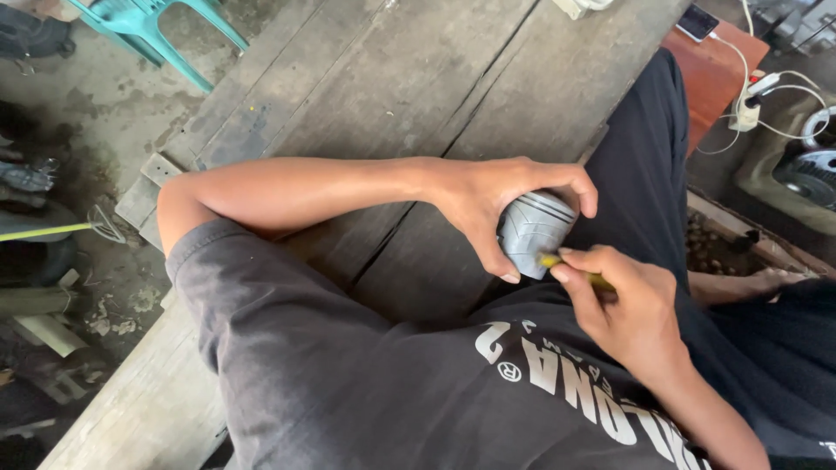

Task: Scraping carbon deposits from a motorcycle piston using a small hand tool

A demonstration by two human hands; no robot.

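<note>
- Left hand (488,204): fingers and thumb wrapped around a grey metal piston (531,233), holding it above the lap at the bench edge.
- Right hand (623,305): closed in a pinch on a thin yellow tool (575,271), its tip touching the piston's lower side.
- Wooden workbench (392,87): weathered planks under the left forearm.
- Teal plastic chair (148,22): stands on the floor beyond the bench.
- White charger (747,113): lies with cables, well apart.
</note>
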